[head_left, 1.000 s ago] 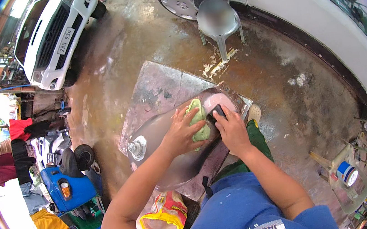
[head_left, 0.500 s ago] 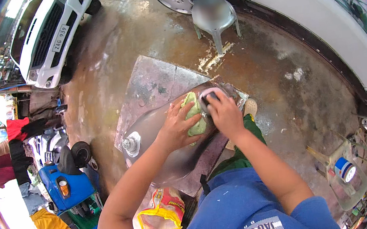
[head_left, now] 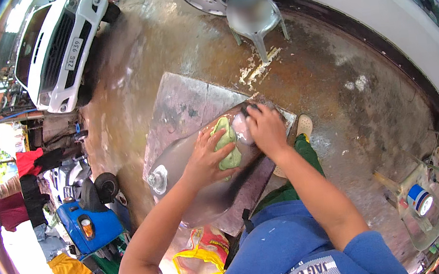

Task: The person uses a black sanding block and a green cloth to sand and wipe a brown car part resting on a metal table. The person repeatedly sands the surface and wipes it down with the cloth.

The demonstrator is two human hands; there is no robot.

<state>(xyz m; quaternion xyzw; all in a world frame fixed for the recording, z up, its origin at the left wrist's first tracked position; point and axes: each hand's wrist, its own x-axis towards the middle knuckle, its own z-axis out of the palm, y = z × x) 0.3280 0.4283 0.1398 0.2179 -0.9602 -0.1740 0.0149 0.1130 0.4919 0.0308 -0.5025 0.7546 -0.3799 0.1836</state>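
Observation:
A grey, rounded, tank-like part (head_left: pixel 213 198) with a silver round fitting (head_left: pixel 157 180) at its left end lies on a flat, paint-stained board (head_left: pixel 172 107). My left hand (head_left: pixel 207 157) rests on it, fingers over a crumpled green cloth (head_left: pixel 228 146). To the right, my right hand (head_left: pixel 269 130) is bent around a small dark pad (head_left: pixel 249 110), mostly covered by the fingers. The pad is at the far edge of a pale pinkish patch (head_left: pixel 241 129) on the part's surface, beside the cloth.
A plastic stool (head_left: pixel 253 18) stands beyond the board, beside a white car (head_left: pixel 358 16). Another white vehicle (head_left: pixel 61 52) is at the far left, above a blue scooter (head_left: pixel 90 224). A red and yellow bag (head_left: pixel 206 253) lies near me. At the right stands a clear-seated chair (head_left: pixel 424 221).
My right hand has slid the dark pad away from me, toward the far edge of the pale patch. My left hand stays on the cloth. The whole view has shifted slightly.

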